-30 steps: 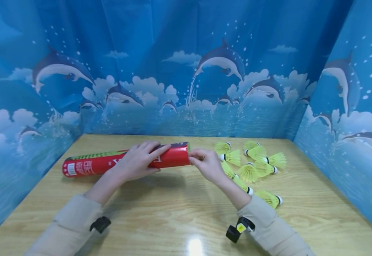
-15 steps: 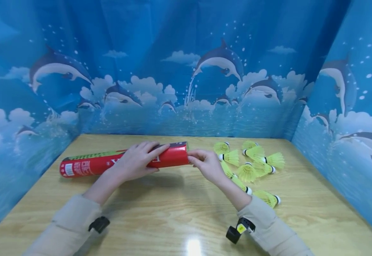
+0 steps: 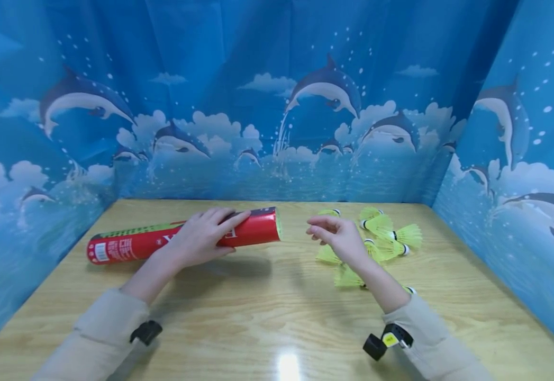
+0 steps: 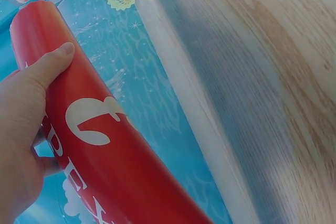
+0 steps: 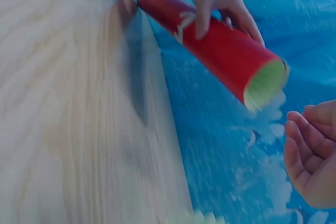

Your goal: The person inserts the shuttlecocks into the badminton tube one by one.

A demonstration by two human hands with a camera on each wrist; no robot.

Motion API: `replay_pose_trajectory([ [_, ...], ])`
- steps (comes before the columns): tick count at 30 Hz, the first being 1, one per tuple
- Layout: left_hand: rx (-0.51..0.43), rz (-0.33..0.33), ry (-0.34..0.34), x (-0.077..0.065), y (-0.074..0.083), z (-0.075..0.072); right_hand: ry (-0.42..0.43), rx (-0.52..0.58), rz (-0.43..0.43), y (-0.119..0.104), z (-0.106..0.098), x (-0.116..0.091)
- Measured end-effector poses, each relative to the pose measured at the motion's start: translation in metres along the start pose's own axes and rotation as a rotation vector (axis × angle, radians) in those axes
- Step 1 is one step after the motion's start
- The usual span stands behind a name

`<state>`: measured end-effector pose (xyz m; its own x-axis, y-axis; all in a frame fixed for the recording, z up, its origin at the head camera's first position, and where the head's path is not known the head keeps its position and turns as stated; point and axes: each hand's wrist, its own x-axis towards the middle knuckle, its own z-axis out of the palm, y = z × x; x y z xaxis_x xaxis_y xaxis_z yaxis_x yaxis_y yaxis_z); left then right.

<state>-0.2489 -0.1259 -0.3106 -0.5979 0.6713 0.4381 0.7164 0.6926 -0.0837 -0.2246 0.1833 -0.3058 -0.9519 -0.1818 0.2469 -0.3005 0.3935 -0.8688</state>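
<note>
A long red shuttlecock tube [image 3: 134, 247] with white lettering and a green patterned strip lies slanted, its left end low on the table and its right end raised. My left hand [image 3: 199, 239] grips it from above near the raised end, thumb along the red side. In the right wrist view the tube's open mouth [image 5: 265, 85] shows a pale yellow-green inside. My right hand [image 3: 342, 242] hovers a little to the right of that mouth, fingers loosely curled and holding nothing. Behind and below it lie several yellow shuttlecocks [image 3: 408, 236] with white bases, some partly hidden by the hand and forearm.
The wooden table [image 3: 257, 312] runs to a blue dolphin-print curtain [image 3: 238, 106] at the back and sides. A black wrist device [image 3: 374, 346] hangs at the right cuff, another [image 3: 146, 332] at the left.
My right hand has drawn back to the right, away from the tube's mouth, and now covers part of the shuttlecocks. My left hand and the tube have hardly moved.
</note>
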Motion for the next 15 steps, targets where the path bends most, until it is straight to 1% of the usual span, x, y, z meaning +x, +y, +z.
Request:
replay_pose_trajectory([
  [5, 0.004, 0.004, -0.001, 0.001, -0.001, 0.000, 0.013, -0.022, 0.043, 0.008, -0.027, -0.007],
  [10, 0.006, 0.005, -0.006, 0.001, -0.001, 0.000, 0.035, -0.060, 0.083, 0.016, -0.049, -0.017],
  [15, 0.004, 0.002, -0.007, 0.001, -0.001, 0.000, 0.031, -0.093, 0.116, 0.023, -0.071, -0.029],
])
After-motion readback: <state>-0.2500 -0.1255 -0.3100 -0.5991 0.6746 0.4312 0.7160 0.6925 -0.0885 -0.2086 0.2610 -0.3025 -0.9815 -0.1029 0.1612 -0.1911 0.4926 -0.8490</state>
